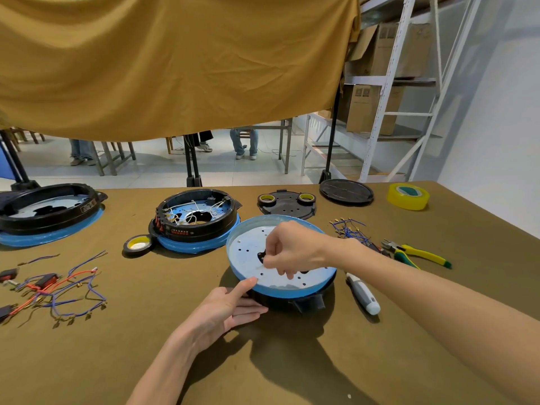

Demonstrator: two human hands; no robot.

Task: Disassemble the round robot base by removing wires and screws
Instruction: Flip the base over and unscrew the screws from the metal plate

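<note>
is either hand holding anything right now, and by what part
The left hand steadies the round base at its near-left rim, fingers fairly straight. The right hand has fingers pinched over the white plate; whether they hold anything cannot be told.

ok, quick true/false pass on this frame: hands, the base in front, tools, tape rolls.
1. The left hand steadies the near rim of the blue-rimmed round base with the white perforated plate. True.
2. The right hand holds the yellow-handled pliers. False: the pliers lie on the brown table to the right, and the right hand's fingers are curled over the plate.
3. The white-handled screwdriver lies on the table right of that base. True.
4. The large yellow tape roll sits inside the base. False: it stands at the table's far right corner.
5. Loose blue and red wires lie on the table at left. True.
</note>
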